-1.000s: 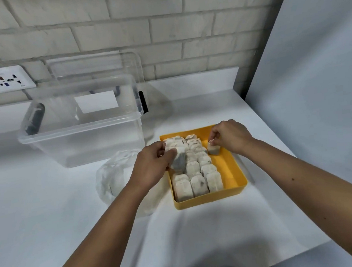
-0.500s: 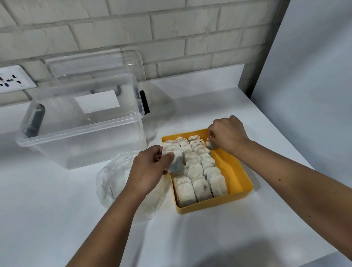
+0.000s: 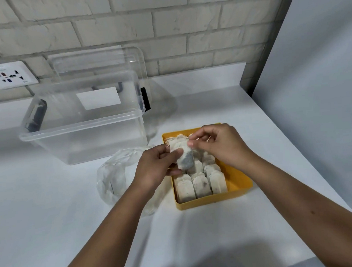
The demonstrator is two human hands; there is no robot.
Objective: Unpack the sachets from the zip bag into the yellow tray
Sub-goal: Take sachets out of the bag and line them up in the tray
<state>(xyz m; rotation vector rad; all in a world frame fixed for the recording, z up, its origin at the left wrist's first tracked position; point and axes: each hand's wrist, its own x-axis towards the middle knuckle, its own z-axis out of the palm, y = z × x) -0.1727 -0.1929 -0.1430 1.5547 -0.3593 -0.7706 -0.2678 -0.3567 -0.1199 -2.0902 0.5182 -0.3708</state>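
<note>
The left hand's (image 3: 154, 166) grip is pinching a sachet (image 3: 184, 155) by its left edge, above the yellow tray's (image 3: 235, 178) far-left part. The right hand's (image 3: 219, 145) grip is pinching its upper right corner. The sachet is hanging nearly upright, long axis vertical, dark filling sagging downward. Rows of sachets (image 3: 199, 186) are lying in the tray. The zip bag (image 3: 115, 175) is slumping just beside it on the white worktop (image 3: 51, 204), with a clear box (image 3: 83, 127) and brick wall (image 3: 163, 30) behind.
</note>
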